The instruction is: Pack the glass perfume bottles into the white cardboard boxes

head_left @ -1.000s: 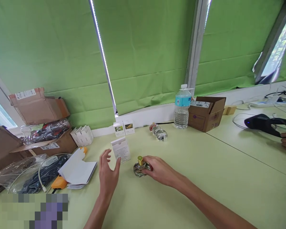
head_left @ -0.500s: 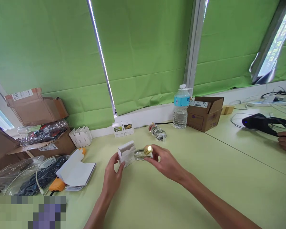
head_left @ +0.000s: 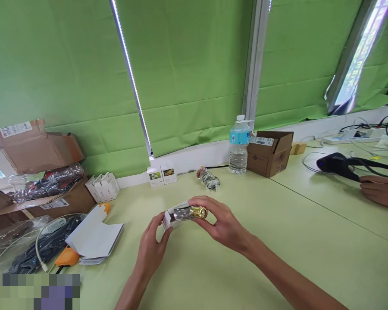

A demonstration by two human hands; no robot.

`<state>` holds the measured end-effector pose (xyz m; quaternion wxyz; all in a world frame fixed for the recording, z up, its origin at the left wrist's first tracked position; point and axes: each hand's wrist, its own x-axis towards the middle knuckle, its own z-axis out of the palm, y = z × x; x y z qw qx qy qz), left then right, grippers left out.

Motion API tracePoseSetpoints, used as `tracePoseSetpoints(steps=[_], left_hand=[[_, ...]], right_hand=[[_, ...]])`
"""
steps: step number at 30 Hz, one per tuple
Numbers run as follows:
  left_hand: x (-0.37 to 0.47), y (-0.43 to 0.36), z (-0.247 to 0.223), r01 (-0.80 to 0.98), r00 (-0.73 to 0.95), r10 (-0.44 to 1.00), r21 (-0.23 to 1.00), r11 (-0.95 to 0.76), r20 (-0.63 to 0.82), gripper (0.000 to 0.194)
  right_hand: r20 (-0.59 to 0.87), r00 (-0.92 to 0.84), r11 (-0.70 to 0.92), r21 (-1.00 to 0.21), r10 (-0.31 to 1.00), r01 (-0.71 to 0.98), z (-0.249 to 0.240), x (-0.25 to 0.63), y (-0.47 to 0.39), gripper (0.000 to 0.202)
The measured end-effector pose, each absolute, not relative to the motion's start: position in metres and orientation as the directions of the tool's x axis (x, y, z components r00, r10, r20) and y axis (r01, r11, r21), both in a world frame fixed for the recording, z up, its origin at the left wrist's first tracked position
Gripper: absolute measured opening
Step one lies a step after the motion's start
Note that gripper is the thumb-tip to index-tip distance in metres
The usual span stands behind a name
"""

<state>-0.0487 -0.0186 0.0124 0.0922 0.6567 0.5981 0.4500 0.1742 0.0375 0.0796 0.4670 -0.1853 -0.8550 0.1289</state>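
My left hand (head_left: 151,247) is closed around the lower end of a small white cardboard box (head_left: 168,221), thumb on the near side and fingers on the far side. A clear glass perfume bottle (head_left: 183,213) with a gold neck lies tilted sideways in the grip of my right hand (head_left: 222,223). Its glass end meets the open side of the box; I cannot tell how deep inside it is. The gold neck points right, between my right thumb and fingers. Beyond my hands, several more glass bottles (head_left: 209,180) lie in a row on the table.
Two small printed boxes (head_left: 161,175) stand by the wall, with white cartons (head_left: 102,187) further left. A water bottle (head_left: 238,148) and a brown box (head_left: 270,153) are at the back. Papers (head_left: 95,239) lie left. Another person's hand (head_left: 381,191) is near a black device (head_left: 334,164) at right.
My right hand has brought the bottle left against the box, and its gold neck has turned to face me and the right. The box has tilted in my left hand. The view has shifted slightly right.
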Motion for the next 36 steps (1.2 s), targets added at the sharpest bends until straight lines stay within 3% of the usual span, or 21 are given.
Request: tracePoseSetpoints(steps=[7,13,20,30,36], left_hand=[[-0.048,-0.020,0.011,0.737,-0.102,0.849,0.613,-0.285,0.518,0.037],[-0.044,-0.023,0.012,0.760,-0.071,0.848,0.579,-0.295,0.525,0.034],[-0.048,-0.022,0.007,0.819,-0.023,0.824,0.484,-0.309,0.567,0.036],[-0.050,-0.022,0.001,0.841,-0.007,0.822,0.448,-0.304,0.570,0.037],[-0.050,-0.023,0.002,0.849,-0.003,0.830,0.440,-0.293,0.558,0.038]], right_hand=[[0.721,-0.588,0.930,-0.299,0.366,0.213,0.076,0.172,0.035,0.034],[0.669,-0.595,0.896,-0.327,0.444,0.301,0.074,0.172,0.036,0.030],[0.648,-0.656,0.922,-0.272,0.387,0.276,0.076,0.173,0.037,0.032],[0.587,-0.699,0.911,-0.309,0.409,0.273,0.077,0.172,0.034,0.020],[0.584,-0.712,0.920,-0.274,0.390,0.279,0.079,0.171,0.030,0.027]])
